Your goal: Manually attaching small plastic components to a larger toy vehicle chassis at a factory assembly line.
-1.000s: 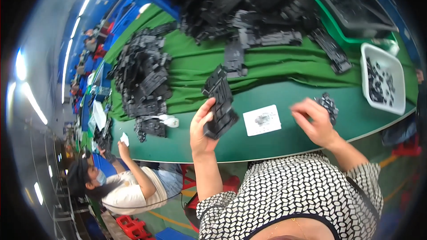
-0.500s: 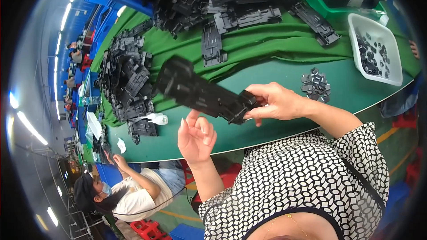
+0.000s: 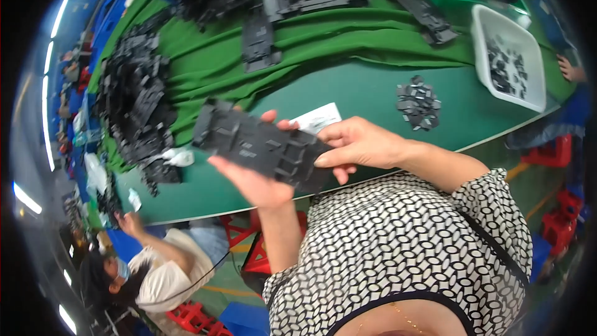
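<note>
A long black molded plastic part (image 3: 252, 149) is held over the table edge, tilted, with its ribbed recesses facing up. My left hand (image 3: 264, 188) wraps it from below: the thumb side lies along the near edge and fingertips show past the far edge. My right hand (image 3: 368, 144) pinches its right end between thumb and fingers. Just behind the part, a white printed paper (image 3: 318, 118) lies on the green table (image 3: 360, 87). To the right of it sits a small heap of black pieces (image 3: 418, 104).
A white bin (image 3: 477, 43) at right contains small black pieces. Similar long parts are piled on green cloth (image 3: 205, 74) at left and at the back. A white bottle (image 3: 180, 157) lies near the left pile. A co-worker (image 3: 168, 267) sits at left; another person's hand (image 3: 569, 70) shows far right.
My left hand has gone from pointing beside the part to gripping it from below. The part has turned to a flatter face. The whole view has shifted, and the white paper has come into sight.
</note>
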Motion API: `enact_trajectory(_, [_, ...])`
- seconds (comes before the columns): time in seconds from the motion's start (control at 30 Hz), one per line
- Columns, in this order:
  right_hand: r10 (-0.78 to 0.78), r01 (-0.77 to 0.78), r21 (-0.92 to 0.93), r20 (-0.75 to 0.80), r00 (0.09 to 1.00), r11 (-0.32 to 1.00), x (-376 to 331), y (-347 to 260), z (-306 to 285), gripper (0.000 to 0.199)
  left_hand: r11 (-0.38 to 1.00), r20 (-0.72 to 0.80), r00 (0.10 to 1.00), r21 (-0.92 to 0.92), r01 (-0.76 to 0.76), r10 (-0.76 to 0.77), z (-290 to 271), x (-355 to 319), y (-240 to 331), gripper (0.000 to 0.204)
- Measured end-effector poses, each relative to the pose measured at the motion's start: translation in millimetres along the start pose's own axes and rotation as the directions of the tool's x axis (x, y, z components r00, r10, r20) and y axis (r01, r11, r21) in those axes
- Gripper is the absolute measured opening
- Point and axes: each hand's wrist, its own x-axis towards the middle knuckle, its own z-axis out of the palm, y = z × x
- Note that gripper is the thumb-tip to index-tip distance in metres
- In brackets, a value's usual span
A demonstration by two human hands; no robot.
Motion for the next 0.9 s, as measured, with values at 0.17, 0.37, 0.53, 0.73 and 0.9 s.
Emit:
enact_trajectory(0.17, [-0.134, 0.087, -0.407, -0.089, 0.987, 0.909, -46.4, -10.7, -18.7, 0.019, 0.992, -0.002, 0.995, 0.083, -0.1, 0.1, -22.2, -7.3, 16.9, 0.073])
enact_trajectory(0.37, [-0.457, -0.012, -0.577, -0.659, 0.598, 0.816, -113.0, -18.2, -69.8, 0.009, 0.989, -0.086, 0.99, 0.103, -0.105, 0.114, -49.7, -20.9, 15.1, 0.07])
enact_trajectory(0.53, [-0.622, -0.219, -0.835, -0.527, 0.579, 0.504, -114.3, -12.0, -81.4, 0.01, 0.974, -0.168, 0.966, 0.145, -0.174, 0.198, -54.8, -21.5, 8.1, 0.069])
enact_trajectory(0.73, [-0.711, -0.274, -0.906, -0.424, 0.56, 0.324, -97.6, -2.8, -97.2, 0.01, 0.985, -0.085, 0.982, 0.045, -0.165, 0.169, -51.1, -24.4, 1.7, 0.069])
enact_trajectory(0.9, [-0.719, -0.296, -0.936, -0.337, 0.608, 0.188, -94.8, -2.6, -98.3, 0.011, 0.988, -0.006, 0.989, 0.038, -0.148, 0.148, -54.0, -25.6, -0.5, 0.069])
